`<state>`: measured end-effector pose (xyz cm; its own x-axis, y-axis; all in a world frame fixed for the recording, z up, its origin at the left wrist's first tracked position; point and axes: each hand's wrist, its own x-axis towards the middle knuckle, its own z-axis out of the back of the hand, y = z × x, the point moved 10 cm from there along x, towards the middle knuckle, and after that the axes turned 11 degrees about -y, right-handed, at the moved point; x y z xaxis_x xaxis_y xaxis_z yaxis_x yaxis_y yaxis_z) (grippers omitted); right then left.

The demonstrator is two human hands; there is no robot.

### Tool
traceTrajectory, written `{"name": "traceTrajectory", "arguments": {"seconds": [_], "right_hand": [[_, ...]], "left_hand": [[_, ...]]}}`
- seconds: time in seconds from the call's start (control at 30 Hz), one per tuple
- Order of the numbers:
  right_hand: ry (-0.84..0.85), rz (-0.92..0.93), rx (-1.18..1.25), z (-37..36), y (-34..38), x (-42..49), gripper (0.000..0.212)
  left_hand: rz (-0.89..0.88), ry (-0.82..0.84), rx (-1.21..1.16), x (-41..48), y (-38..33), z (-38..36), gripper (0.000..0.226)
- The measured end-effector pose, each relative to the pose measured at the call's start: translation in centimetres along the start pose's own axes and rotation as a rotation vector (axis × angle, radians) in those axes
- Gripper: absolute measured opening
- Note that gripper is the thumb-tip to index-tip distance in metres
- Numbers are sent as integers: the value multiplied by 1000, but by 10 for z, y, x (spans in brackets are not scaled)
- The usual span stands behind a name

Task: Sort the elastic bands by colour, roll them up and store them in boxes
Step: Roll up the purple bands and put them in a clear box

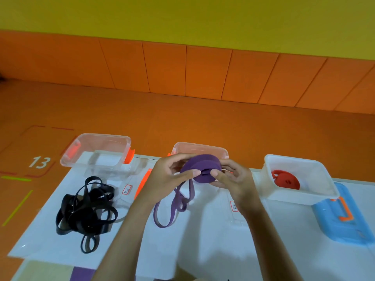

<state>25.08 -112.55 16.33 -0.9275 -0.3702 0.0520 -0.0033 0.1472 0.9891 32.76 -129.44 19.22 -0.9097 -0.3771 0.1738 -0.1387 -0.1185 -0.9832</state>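
The purple band (pixel 199 168) is mostly wound into a thick flat coil, matte and dark violet, with a small fold at its centre. Its unrolled end hangs toward 7 o'clock and lies in loose loops on the white table (pixel 203 240). The coil is held up just in front of the middle box (pixel 199 148). The left hand (pixel 170 173) comes in from 7 o'clock, thumb pressed to the coil's face and fingers curled behind its edge. The right hand (pixel 230 178) comes from 5 o'clock, thumb on the centre fold and fingers wrapped round the far side. Each grip is closed on the coil. At 9 o'clock from the coil lies a tangle of black bands (pixel 85 207) before a clear box (pixel 97 151). At 3 o'clock a white box (pixel 304 191) holds a red roll (pixel 286 179).
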Motion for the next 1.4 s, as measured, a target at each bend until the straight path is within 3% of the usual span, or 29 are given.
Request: {"name": "traceTrajectory", "arguments": {"seconds": [0.1, 0.27, 0.43, 0.6, 0.77, 0.93, 1.0, 1.23, 1.3, 1.4], "right_hand": [[13, -62, 70, -4, -11, -2, 24], [120, -24, -241, -3, -9, 2, 27], [55, -22, -105, 5, -4, 6, 25], [52, -66, -5, 1, -15, 4, 27], [180, 6, -359, -6, -11, 6, 32], [115, -15, -153, 5, -3, 9, 24], [110, -57, -125, 6, -11, 9, 22], [298, 105, -506, -11, -10, 4, 33], [263, 154, -463, -8, -1, 6, 30], [150, 72, -271, 4, 1, 10, 26]], "left_hand": [[44, -65, -31, 2, 5, 11, 31], [51, 66, 151, 1, 19, 4, 21], [115, 74, 111, 4, 27, -1, 27], [53, 63, 159, 10, 19, 6, 31], [-36, 182, 404, 11, 17, -4, 24], [3, 175, 312, 6, 16, -5, 41], [25, 175, 317, 9, 19, 1, 37], [-9, 278, 466, 8, 25, -11, 30], [-14, 220, 383, 9, 23, -9, 33], [28, 122, 237, 11, 24, -2, 33]]}}
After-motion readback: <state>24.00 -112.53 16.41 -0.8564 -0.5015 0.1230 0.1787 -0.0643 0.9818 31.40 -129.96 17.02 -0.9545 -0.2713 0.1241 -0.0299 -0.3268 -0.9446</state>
